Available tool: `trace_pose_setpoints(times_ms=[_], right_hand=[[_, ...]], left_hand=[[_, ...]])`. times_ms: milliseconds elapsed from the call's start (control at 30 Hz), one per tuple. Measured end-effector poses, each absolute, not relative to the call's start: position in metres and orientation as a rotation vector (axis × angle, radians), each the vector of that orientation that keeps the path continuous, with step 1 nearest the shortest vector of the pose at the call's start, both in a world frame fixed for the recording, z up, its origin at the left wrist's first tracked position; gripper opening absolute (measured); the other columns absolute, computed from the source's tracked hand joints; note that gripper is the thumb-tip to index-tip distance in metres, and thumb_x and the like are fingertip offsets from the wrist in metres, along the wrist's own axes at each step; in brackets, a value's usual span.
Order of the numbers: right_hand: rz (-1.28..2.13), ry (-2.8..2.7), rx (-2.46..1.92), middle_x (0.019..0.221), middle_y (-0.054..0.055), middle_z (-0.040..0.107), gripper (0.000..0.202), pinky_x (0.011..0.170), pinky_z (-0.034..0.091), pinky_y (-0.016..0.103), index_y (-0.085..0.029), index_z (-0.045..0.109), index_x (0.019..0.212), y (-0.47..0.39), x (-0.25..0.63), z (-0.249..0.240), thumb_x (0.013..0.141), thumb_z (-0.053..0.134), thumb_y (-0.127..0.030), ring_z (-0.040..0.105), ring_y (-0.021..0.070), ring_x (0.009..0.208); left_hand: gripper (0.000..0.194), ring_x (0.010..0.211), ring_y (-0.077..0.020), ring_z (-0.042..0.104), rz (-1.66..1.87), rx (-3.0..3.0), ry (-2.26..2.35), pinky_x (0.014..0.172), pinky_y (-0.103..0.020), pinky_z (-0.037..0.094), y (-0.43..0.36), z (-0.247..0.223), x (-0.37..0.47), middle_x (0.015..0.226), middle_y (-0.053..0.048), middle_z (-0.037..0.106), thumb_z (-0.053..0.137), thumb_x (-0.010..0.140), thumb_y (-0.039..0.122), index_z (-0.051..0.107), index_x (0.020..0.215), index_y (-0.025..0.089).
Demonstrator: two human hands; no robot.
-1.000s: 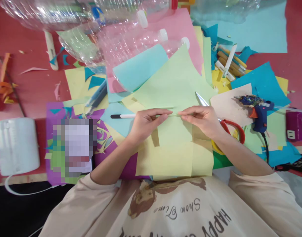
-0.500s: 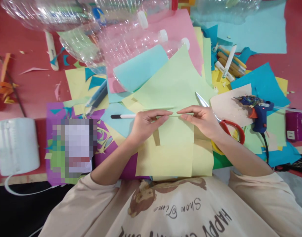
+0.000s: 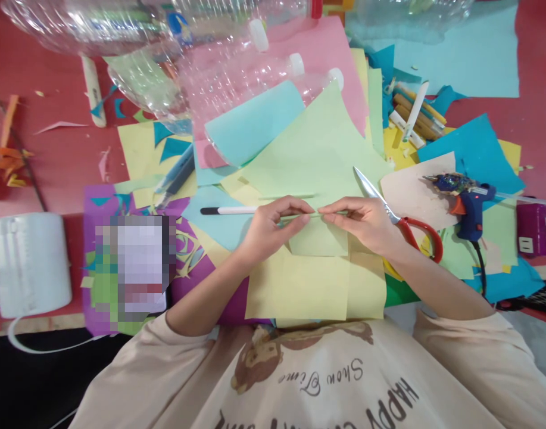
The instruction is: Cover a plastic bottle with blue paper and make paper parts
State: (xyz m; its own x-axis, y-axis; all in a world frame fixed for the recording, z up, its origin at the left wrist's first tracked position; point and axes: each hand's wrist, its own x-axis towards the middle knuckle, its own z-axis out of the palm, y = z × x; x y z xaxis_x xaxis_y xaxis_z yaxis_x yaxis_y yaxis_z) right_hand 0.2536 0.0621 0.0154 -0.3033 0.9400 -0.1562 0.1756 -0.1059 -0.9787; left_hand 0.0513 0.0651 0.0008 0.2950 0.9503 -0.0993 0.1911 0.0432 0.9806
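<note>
Both hands pinch the top edge of a small light green paper piece (image 3: 320,238), which hangs down toward me. My left hand (image 3: 279,223) grips it at the left with thumb and fingertips. Close beside it, my right hand (image 3: 362,223) pinches the same edge, the fingertips almost meeting. A white pen with a black cap (image 3: 228,211) lies partly behind my left hand. Below the hands is a pale yellow sheet (image 3: 317,292). A larger light green sheet (image 3: 317,155) spreads beyond them. Red-handled scissors (image 3: 404,223) lie partly under my right forearm.
Clear plastic bottles (image 3: 237,65) lie at the back, near a rolled light blue sheet (image 3: 255,122). At right are a blue glue gun (image 3: 471,208) with a cord and several markers (image 3: 418,116). On the left stand a white case (image 3: 31,265) and a blurred phone-like object (image 3: 141,262).
The paper's lower edge has risen slightly and its top is rolled or folded between my fingers. My left hand has shifted a little to the right; my right hand has dipped slightly.
</note>
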Motion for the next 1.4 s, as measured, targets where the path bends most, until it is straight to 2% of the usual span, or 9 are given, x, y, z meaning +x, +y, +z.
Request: trace_pose_setpoints(times_ms=[233, 400, 500, 767, 967, 1133, 1400], right_hand=[[1.501, -1.48, -1.242, 0.086, 0.002, 0.077, 0.011, 0.072, 0.055, 0.027, -0.023, 0.078, 0.086, 0.0623, 0.252, 0.0171, 0.079, 0.07, -0.026, 0.068, 0.0137, 0.078], [1.558, -1.429, -1.26, 0.089, 0.001, 0.076, 0.019, 0.07, 0.055, 0.025, -0.022, 0.076, 0.092, 0.0636, 0.2531, 0.0169, 0.076, 0.075, -0.032, 0.068, 0.013, 0.079], [1.562, -1.423, -1.271, 0.086, 0.001, 0.076, 0.018, 0.07, 0.054, 0.025, -0.022, 0.076, 0.089, 0.064, 0.2536, 0.0167, 0.076, 0.075, -0.035, 0.067, 0.013, 0.078], [1.496, -1.452, -1.27, 0.083, 0.002, 0.075, 0.013, 0.068, 0.053, 0.026, -0.021, 0.076, 0.084, 0.0622, 0.2531, 0.0159, 0.077, 0.073, -0.032, 0.067, 0.0129, 0.075], [1.403, -1.517, -1.291, 0.083, 0.002, 0.076, 0.01, 0.066, 0.053, 0.025, -0.02, 0.075, 0.085, 0.0617, 0.252, 0.0186, 0.08, 0.07, -0.026, 0.067, 0.0126, 0.075], [1.381, -1.534, -1.301, 0.082, 0.001, 0.075, 0.007, 0.068, 0.054, 0.026, -0.021, 0.075, 0.084, 0.0621, 0.252, 0.0187, 0.08, 0.07, -0.024, 0.067, 0.0128, 0.075], [1.434, -1.522, -1.307, 0.084, 0.002, 0.074, 0.011, 0.066, 0.052, 0.026, -0.019, 0.073, 0.086, 0.0633, 0.2527, 0.0157, 0.078, 0.071, -0.026, 0.066, 0.0133, 0.076]], left_hand=[[0.018, 0.079, -0.0155, 0.069, 0.871, 1.462, 1.149, 0.073, -0.024, 0.053, 0.0632, 0.0005, 0.0527, 0.082, -0.004, 0.074, 0.068, 0.08, 0.037, 0.071, 0.083, 0.019], [0.008, 0.078, -0.0142, 0.069, 0.927, 1.535, 1.163, 0.074, -0.023, 0.053, 0.0612, 0.0025, 0.0522, 0.082, -0.003, 0.075, 0.067, 0.081, 0.027, 0.072, 0.081, 0.02], [0.007, 0.077, -0.0136, 0.069, 0.93, 1.574, 1.172, 0.073, -0.022, 0.053, 0.0605, 0.0019, 0.0521, 0.083, -0.002, 0.075, 0.066, 0.081, 0.023, 0.072, 0.082, 0.02], [0.008, 0.078, -0.0145, 0.07, 0.953, 1.531, 1.123, 0.074, -0.023, 0.054, 0.0611, -0.0008, 0.0514, 0.083, -0.003, 0.075, 0.069, 0.08, 0.027, 0.073, 0.083, 0.02], [0.022, 0.084, -0.015, 0.07, 0.91, 1.503, 1.149, 0.077, -0.023, 0.054, 0.0615, -0.0019, 0.0514, 0.088, -0.003, 0.075, 0.063, 0.086, 0.039, 0.073, 0.088, 0.019], [0.02, 0.088, -0.0151, 0.07, 0.928, 1.518, 1.189, 0.082, -0.024, 0.054, 0.0612, -0.0056, 0.0516, 0.092, -0.002, 0.076, 0.066, 0.084, 0.037, 0.072, 0.094, 0.021], [0.017, 0.084, -0.0144, 0.071, 0.989, 1.559, 1.183, 0.078, -0.023, 0.056, 0.0604, -0.0035, 0.0538, 0.088, -0.003, 0.075, 0.067, 0.083, 0.034, 0.068, 0.09, 0.019]])
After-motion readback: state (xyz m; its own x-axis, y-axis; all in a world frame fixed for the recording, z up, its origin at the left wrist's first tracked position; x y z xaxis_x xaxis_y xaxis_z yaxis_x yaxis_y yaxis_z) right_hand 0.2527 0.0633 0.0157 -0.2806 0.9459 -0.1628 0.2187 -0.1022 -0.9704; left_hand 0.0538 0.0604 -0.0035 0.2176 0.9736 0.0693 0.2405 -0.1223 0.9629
